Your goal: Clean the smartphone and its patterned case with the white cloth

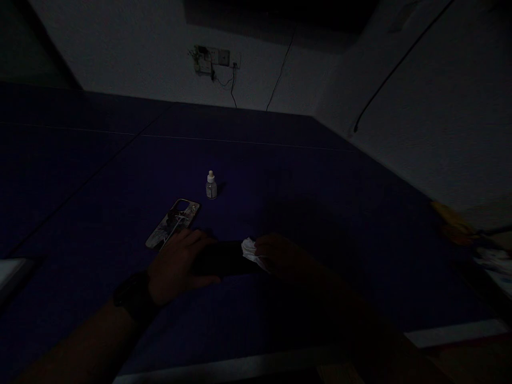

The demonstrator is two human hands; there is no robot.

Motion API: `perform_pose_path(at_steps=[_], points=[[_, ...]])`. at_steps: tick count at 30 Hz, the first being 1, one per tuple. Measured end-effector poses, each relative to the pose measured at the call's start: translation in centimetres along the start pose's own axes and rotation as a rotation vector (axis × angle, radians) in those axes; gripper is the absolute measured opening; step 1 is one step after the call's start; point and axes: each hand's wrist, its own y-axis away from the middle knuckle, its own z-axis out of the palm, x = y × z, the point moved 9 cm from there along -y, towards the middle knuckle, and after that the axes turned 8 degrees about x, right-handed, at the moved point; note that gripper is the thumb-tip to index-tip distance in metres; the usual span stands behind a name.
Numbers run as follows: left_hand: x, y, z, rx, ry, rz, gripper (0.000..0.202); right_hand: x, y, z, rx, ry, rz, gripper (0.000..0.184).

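Observation:
In the dim head view, a dark, flat phone lies sideways low over the blue tabletop. My left hand, with a black watch at the wrist, grips its left end, fingers over the far edge and thumb along the near one. A crumpled white tissue is pinched in my right hand against the phone's right end; deep shadow hides most of these fingers. Just beyond my left hand lies a patterned phone case with a camera cutout. A small white-capped dropper bottle stands upright behind the case.
The blue table reaches to a pale wall carrying sockets with plugged-in cables. A white object sits at the left edge. Yellow and pale items are along the right side. A dark cable hangs on the right wall.

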Motion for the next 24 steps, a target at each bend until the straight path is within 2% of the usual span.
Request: perform_pose_path(at_steps=[4,10,14,18,21,24], points=[[-0.1,0.2,0.2,0.011,-0.005,0.014,0.064,-1.1,0.4,0.4,-0.057,0.065,-0.101,0.029],[-0.2,0.1,0.2,0.018,-0.001,0.023,0.064,-1.0,0.0,1.3,-0.177,0.083,0.033,0.045],[-0.1,-0.1,0.0,0.001,0.005,-0.007,0.064,-0.6,0.1,0.4,-0.138,0.055,0.060,0.049],[-0.1,0.0,0.0,0.001,0.002,-0.015,0.062,-1.1,0.6,-0.6,-0.117,-0.001,0.013,0.047],[-0.2,0.2,0.1,0.008,0.001,-0.003,0.064,-2.4,0.5,-0.8,-0.083,-0.089,-0.075,0.041],[-0.2,0.2,0.1,0.024,0.009,0.012,0.064,-2.8,0.2,-0.7,-0.068,-0.148,-0.085,0.034]])
